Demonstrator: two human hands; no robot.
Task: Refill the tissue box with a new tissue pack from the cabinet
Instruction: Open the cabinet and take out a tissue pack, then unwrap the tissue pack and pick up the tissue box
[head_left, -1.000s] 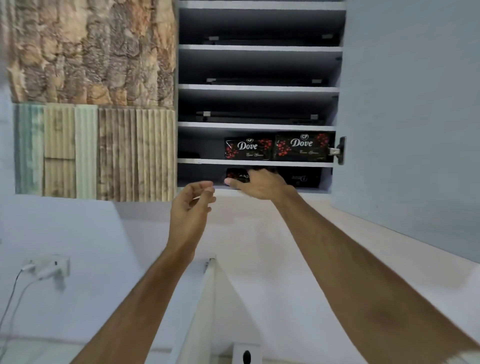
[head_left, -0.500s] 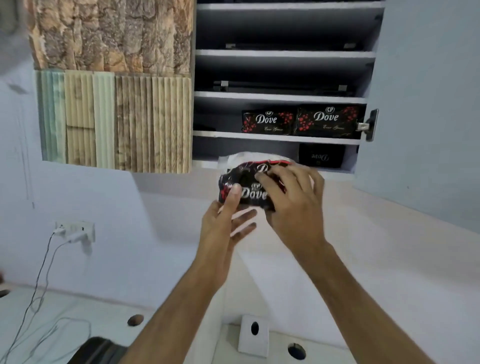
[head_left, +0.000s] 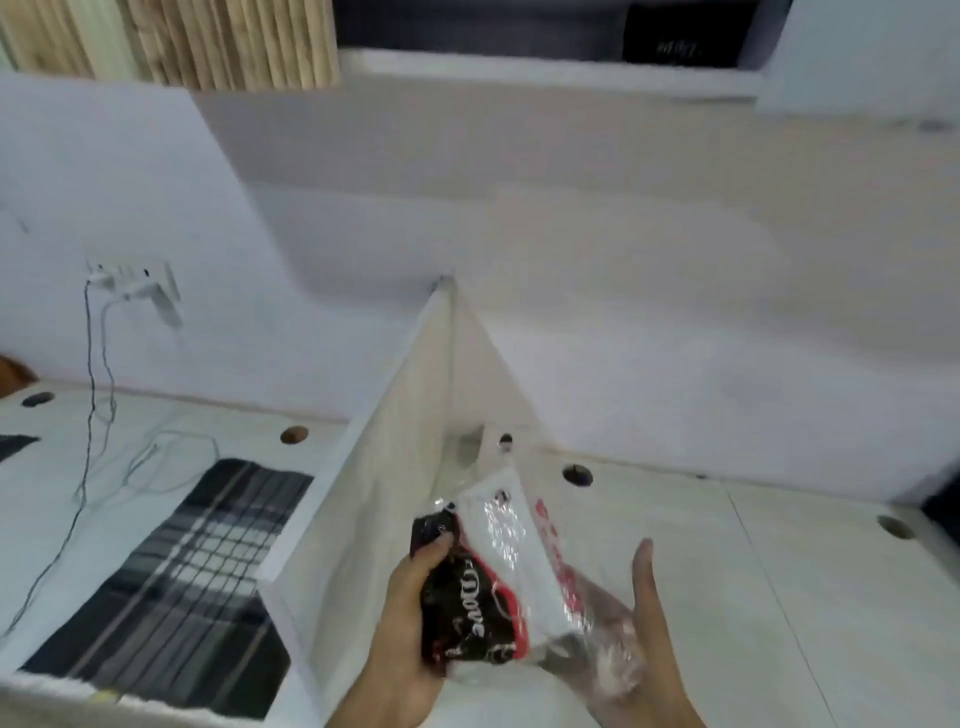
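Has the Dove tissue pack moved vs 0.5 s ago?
Yes, downward: the tissue pack was just under the cabinet, now it is well below it, beside the white divider.

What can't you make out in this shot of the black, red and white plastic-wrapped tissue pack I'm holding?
Head view, all:
- Tissue box: outside the frame.
- Grey wall cabinet: upper shelves cut off by top edge.
- Dark pack on its shelf: lettering motion-blurred.
- Right hand: fingers smeared behind the tissue pack's clear wrap.

Tissue pack (head_left: 493, 582) black, white, red; cloth (head_left: 176, 587) black-white-grey plaid; desk (head_left: 727, 597) white; cabinet door (head_left: 228, 41) tan ribbed.
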